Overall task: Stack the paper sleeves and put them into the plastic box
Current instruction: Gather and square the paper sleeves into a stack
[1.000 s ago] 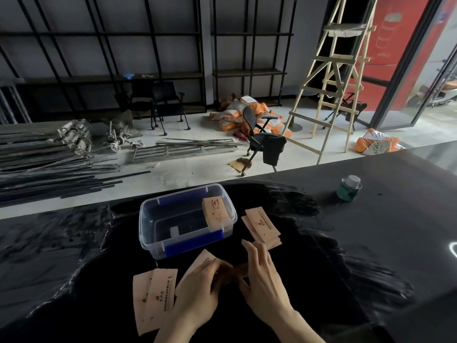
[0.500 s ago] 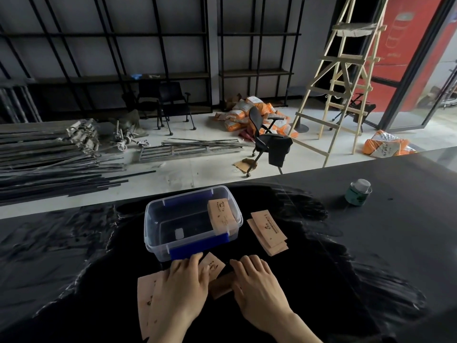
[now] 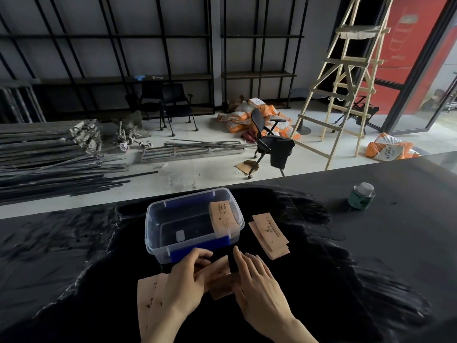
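A clear plastic box [image 3: 158, 246] with blue clips stands on the black table, with a stack of brown paper sleeves [image 3: 222, 217] leaning against its right inner wall. Just in front of the box my left hand [image 3: 184, 283] and my right hand [image 3: 257, 280] rest on a few paper sleeves [image 3: 218, 276] lying on the table, fingers pinching their edges from both sides. More paper sleeves [image 3: 148, 300] lie under and left of my left hand. Another small pile of paper sleeves [image 3: 269, 235] sits to the right of the box.
A small green jar with a white lid [image 3: 361, 196] stands at the table's far right. The table's far edge [image 3: 74, 210] runs just behind the box. Beyond it are metal bars, chairs, sacks and a wooden ladder on the floor.
Both hands came down from a raised hold near me onto the table and slid forward toward the box, bringing the sleeves between them flat against the surface.
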